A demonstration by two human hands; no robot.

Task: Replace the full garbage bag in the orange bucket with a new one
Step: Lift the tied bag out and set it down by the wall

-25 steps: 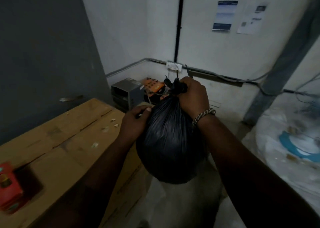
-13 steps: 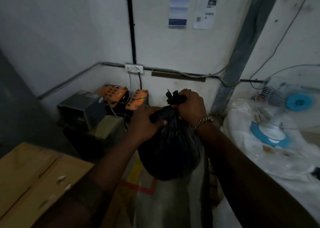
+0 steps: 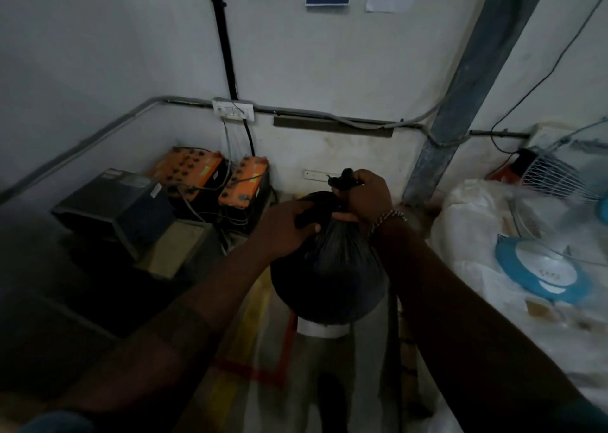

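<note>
Dim wall (image 3: pixel 329 64) corner, full garbage bag (image 3: pixel 329 278) hanging above the floor (image 3: pixel 329 367), my right hand (image 3: pixel 367 199) clenched on its knotted neck, left hand (image 3: pixel 288 225) pinching the top; I'd hold the neck tight, carry steady; bucket unseen.

The head-worn view looks forward and down, close over the left hand (image 3: pixel 289 228) and right hand (image 3: pixel 368 199).

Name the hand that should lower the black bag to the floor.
Probably right. The right hand grips the knotted neck of the black bag; the left hand only pinches a fold below.
</note>
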